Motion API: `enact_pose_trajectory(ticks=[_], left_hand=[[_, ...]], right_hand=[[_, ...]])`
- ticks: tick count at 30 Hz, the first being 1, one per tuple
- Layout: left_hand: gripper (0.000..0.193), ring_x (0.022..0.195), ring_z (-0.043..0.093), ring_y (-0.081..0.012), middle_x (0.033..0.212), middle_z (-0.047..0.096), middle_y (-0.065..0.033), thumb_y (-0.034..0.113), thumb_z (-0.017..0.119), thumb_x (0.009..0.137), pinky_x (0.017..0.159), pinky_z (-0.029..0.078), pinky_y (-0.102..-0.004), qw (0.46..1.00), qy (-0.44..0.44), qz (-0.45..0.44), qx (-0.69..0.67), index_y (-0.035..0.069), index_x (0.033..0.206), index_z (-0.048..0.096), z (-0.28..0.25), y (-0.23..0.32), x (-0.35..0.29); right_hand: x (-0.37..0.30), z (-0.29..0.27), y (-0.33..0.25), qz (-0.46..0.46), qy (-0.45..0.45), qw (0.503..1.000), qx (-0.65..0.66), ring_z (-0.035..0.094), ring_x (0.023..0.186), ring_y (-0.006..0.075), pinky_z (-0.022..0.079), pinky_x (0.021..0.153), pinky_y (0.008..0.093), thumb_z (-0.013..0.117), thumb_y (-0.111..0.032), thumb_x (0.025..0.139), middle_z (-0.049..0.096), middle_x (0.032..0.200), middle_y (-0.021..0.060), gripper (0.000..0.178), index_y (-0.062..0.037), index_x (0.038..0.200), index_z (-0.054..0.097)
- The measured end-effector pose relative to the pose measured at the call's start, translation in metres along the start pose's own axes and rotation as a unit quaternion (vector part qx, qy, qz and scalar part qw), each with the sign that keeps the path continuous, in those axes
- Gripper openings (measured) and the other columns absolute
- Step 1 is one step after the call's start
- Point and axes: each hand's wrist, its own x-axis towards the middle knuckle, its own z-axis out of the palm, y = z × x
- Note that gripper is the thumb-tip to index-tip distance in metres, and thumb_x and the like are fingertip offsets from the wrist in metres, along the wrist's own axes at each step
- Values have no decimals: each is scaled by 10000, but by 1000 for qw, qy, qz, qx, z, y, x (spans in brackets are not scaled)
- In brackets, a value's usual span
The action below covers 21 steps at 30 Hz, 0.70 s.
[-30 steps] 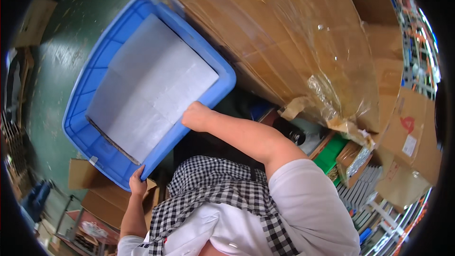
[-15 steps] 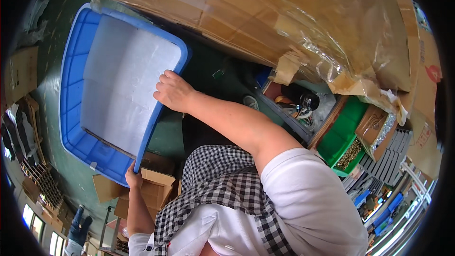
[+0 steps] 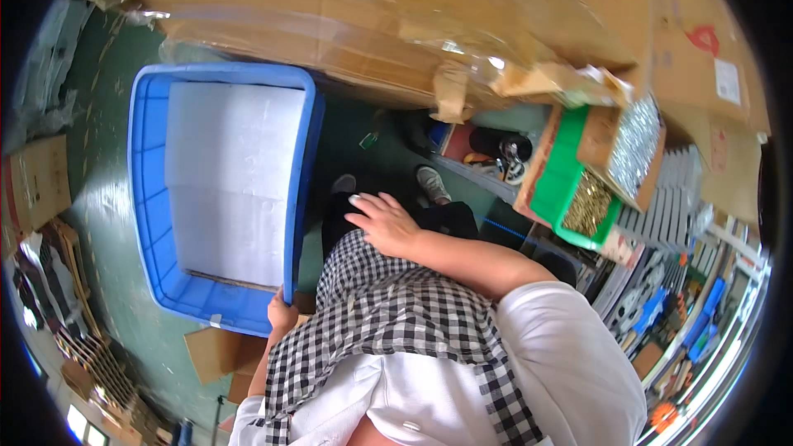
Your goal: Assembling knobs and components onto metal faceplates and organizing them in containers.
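Observation:
A big blue plastic crate (image 3: 149, 198) with a white foam sheet (image 3: 227, 177) in its bottom hangs low over the green floor on my left. My left hand (image 3: 281, 312) grips the crate's near rim at its lower corner. My right hand (image 3: 384, 221) is off the crate, fingers spread, resting against my checked apron above my shoes.
A tall stack of flattened cardboard wrapped in clear film (image 3: 372, 25) rises just behind the crate. To the right stand a green bin of small metal parts (image 3: 570, 190) and a cardboard box of shiny parts (image 3: 632, 144). Loose cardboard (image 3: 37, 182) lies on the floor at left.
The crate has come down and to the left, from tilted up to nearly level. My right hand let go of its rim and drew back to my apron; the left hand kept its hold.

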Motion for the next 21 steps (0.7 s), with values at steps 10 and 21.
enact_pose_trajectory(ticks=[10,21], left_hand=[[650,776,652,-232,877,672,-146,283,755,713,714,519,-367,992,-11,90,84,66,1255,469,-33,-13,110],[877,1135,532,-314,1233,546,-176,361,805,609,960,425,-382,989,145,-9,16,69,1328,397,-96,185,96]], right_hand=[[-224,-65,4,377,97,913,119,560,1032,311,442,912,393,637,-288,786,588,1075,135,342,-114,1078,603],[-496,-48,109,569,96,813,77,605,912,359,480,795,406,617,-225,782,624,1000,205,285,-84,1029,636]])
